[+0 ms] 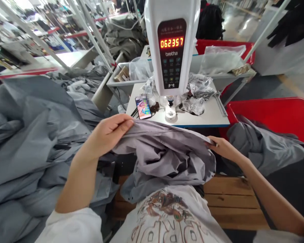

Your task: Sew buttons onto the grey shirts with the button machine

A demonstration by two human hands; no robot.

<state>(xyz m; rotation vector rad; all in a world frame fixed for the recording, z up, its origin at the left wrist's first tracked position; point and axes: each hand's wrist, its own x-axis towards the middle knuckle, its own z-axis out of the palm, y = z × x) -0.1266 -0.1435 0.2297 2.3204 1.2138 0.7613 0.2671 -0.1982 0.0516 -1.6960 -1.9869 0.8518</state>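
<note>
My left hand (108,133) pinches the upper edge of a crumpled grey garment (164,158) lying in my lap. My right hand (223,148) holds the far end of the same edge between fingers and thumb, stretching it taut. Just beyond the fabric stands a white Bretha press machine (172,44) with a red digital counter reading 062357. Its small die (170,106) sits above the white work table (205,118), a short distance from the garment. A large heap of similar grey garments (32,152) rests against my left forearm.
On the table lie a phone (143,108) and clear plastic bags (196,94). A red bin (276,114) holding grey cloth stands at right, with a wooden bench (230,199) below. A white tray (124,76) and metal shelving stand behind.
</note>
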